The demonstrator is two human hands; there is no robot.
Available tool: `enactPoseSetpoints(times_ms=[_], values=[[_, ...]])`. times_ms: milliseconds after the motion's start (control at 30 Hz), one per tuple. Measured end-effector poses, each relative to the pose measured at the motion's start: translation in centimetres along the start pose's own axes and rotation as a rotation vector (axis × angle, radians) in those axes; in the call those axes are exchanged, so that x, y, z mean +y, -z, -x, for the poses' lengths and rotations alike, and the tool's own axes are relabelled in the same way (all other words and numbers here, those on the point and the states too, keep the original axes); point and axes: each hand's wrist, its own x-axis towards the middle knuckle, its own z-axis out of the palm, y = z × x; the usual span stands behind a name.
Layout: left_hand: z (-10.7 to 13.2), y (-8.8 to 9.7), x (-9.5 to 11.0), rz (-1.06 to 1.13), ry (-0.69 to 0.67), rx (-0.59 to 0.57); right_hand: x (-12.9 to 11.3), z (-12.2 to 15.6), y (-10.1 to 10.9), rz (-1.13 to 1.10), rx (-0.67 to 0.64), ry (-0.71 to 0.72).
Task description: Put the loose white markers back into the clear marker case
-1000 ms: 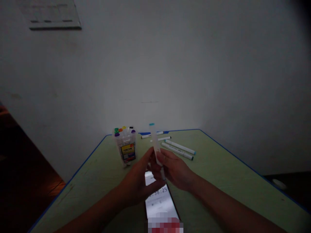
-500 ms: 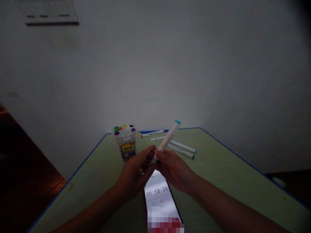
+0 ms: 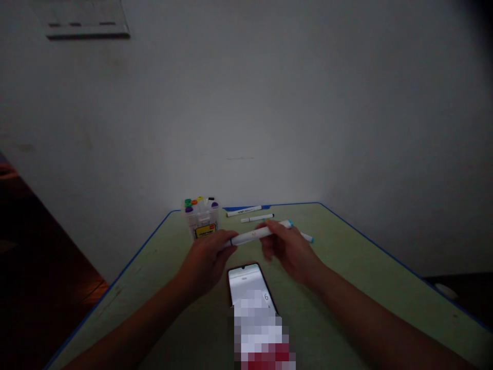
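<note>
A white marker [image 3: 248,237] with a light blue end lies nearly level between my two hands, above the table. My left hand [image 3: 210,257] is closed on its left end, thumb and fingers pinching it. My right hand [image 3: 288,246] grips the marker near the blue end, with its lower fingers curled beneath. Beyond my left hand stands a clear marker case [image 3: 200,218] with several coloured caps showing at its top. Behind my right hand, another marker with a blue tip [image 3: 308,237] shows only in part.
Two white markers, the nearer one [image 3: 257,218] and the farther one [image 3: 243,211], lie at the back of the green table [image 3: 154,288]. A phone [image 3: 248,280] lies lit below my hands, partly blurred out. The wall [image 3: 246,103] rises behind the table's blue edge.
The marker has swung from steeply tilted to nearly level. My right hand has moved up and right along it towards the blue end, and my hands are farther apart.
</note>
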Motion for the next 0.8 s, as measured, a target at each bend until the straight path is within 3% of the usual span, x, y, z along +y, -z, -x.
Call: enactPoseSetpoints(times_ms=[167,400,533,800], values=[[0.0,0.0,-0.4,0.050,0.000,-0.150,-1.0,-0.6,1.4,0.097,-0.045,-0.050],[0.1,0.3,-0.8,0.013,-0.026,-0.325,-1.1,-0.8,2.4,0.578,-0.325,-0.176],[0.1,0.3,-1.0,0.021,-0.026,-0.407,-1.0,-0.6,2.1,0.799,-0.395,-0.100],[0.2,0.4,-0.2,-0.019,0.052,-0.525,-1.1,-0.2,1.7,1.000,-0.386,0.040]])
